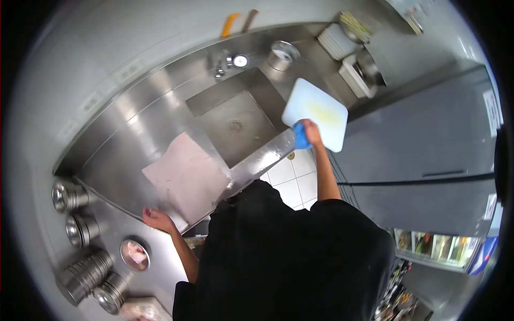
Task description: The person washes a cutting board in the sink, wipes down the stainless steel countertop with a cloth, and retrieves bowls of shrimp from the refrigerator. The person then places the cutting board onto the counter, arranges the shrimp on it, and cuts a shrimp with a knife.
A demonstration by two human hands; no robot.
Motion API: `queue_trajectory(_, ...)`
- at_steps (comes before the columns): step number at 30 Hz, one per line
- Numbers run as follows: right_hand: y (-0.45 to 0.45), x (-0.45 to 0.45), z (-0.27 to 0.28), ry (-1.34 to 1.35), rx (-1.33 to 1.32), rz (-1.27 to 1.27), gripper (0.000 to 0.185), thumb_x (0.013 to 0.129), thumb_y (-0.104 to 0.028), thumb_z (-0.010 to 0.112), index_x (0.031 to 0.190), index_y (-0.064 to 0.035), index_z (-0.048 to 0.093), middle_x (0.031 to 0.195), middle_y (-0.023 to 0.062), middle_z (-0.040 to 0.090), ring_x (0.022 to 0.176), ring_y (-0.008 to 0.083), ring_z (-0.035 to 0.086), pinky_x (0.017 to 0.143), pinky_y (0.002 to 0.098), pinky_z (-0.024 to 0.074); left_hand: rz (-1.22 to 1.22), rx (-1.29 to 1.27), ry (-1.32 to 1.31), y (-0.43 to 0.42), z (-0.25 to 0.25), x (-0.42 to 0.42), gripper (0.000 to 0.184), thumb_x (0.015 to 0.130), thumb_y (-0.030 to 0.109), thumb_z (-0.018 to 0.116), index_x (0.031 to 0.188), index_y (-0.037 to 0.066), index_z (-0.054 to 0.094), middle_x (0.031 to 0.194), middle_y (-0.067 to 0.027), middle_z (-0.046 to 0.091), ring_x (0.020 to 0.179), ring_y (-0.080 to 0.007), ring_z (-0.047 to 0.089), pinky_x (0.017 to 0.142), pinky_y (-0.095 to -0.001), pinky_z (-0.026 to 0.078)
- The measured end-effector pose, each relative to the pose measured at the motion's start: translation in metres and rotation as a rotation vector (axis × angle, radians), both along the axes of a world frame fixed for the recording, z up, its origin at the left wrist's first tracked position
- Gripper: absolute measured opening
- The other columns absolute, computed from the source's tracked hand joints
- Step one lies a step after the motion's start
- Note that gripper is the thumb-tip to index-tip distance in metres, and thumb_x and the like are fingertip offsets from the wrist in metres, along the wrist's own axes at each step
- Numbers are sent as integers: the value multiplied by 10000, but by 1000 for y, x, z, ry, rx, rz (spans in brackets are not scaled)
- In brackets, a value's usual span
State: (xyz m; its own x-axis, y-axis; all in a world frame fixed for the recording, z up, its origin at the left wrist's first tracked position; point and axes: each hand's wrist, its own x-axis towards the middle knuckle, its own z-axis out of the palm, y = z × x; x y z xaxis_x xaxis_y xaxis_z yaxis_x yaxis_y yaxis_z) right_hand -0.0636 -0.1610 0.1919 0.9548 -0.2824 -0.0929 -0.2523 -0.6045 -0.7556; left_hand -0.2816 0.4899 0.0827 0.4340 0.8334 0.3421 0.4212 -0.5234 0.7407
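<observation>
Gripping firmly, the right hand [309, 130] is closed on a bunched bright-blue cloth [301, 138], pressed to the near edge of a white rectangular cutting board [315, 100]. The board is up off the long stainless-steel counter [123, 155], by the right front corner of its sunken square sink [227, 90]. A pale yellow patch [322, 112] marks its face; as far as shows, lifting is done, but whether stain or residue is left cannot be told. The left hand [156, 218] seems to hold nothing, fingers loosely bent, at the counter's left edge. Near it, towards the front edge, a flat pale-pink cloth [187, 176] lies spread out, apparently untouched by either hand
</observation>
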Motion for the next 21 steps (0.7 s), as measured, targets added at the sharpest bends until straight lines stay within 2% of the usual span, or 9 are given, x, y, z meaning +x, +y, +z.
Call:
queue_trajectory(2,-70,-21,4,-8,-45,-548,382,917,-356,598,1086,-28,699,971,120,708,900,198,637,833,336,495,-276,-202,35,-16,-12,41,327,957,201,538,1229,24,575,1100,-130,616,951,-244,590,823,-383,484)
queue_trajectory(4,-175,-43,-55,-133,-10,-837,408,882,-350,633,1079,3,692,983,123,705,894,206,638,824,346,500,-515,-810,118,-52,3,87,312,960,250,567,1218,77,591,1093,-68,612,940,-166,580,804,-317,466)
queue_trajectory(6,-223,-69,-57,-196,165,-1079,418,853,-351,661,1080,-2,696,1018,125,704,939,217,642,864,352,495,-708,-943,217,-108,29,128,282,968,275,581,1201,118,604,1059,-35,617,913,-128,574,776,-274,452)
queue_trajectory(8,-242,-89,-32,-87,43,-1218,445,851,-352,678,1127,-2,683,1105,177,696,1030,298,650,926,394,492,-875,-874,254,-166,24,165,300,982,325,578,1192,113,603,1013,-25,628,873,-118,571,763,-274,452)
queue_trajectory(11,-294,-102,-55,3,89,-1225,514,860,-425,690,1154,-3,675,1107,172,691,1006,272,645,921,382,490,-1078,-923,280,-271,19,215,325,990,379,574,1191,127,607,988,7,619,863,-100,557,752,-266,444)
queue_trajectory(14,-345,-108,-119,60,288,-1002,601,851,-499,700,1168,10,663,1082,155,687,999,232,630,903,367,489,-1297,-909,410,-370,29,258,328,986,380,582,1202,133,602,1025,18,607,905,-87,550,767,-288,452)
queue_trajectory(17,-315,-99,-111,200,459,-712,709,819,-584,714,1199,10,639,1124,145,667,1025,227,617,915,366,485,-1295,-894,523,-455,9,301,407,962,405,606,1192,70,609,1041,-55,645,954,-150,588,791,-300,486)
queue_trajectory(20,-307,-94,-114,288,314,-508,665,849,-507,724,1233,22,601,1142,120,654,1049,204,611,905,346,495,-1297,-783,498,-519,-43,342,483,958,453,588,1199,35,611,1167,-136,662,1077,-237,623,892,-359,493)
queue_trajectory(21,-311,-95,-122,251,440,-505,645,848,-475,736,1241,18,598,1149,118,654,1049,202,610,909,341,488,-1277,-770,574,-534,-43,356,499,958,460,586,1198,23,612,1161,-140,665,1070,-240,627,893,-361,493)
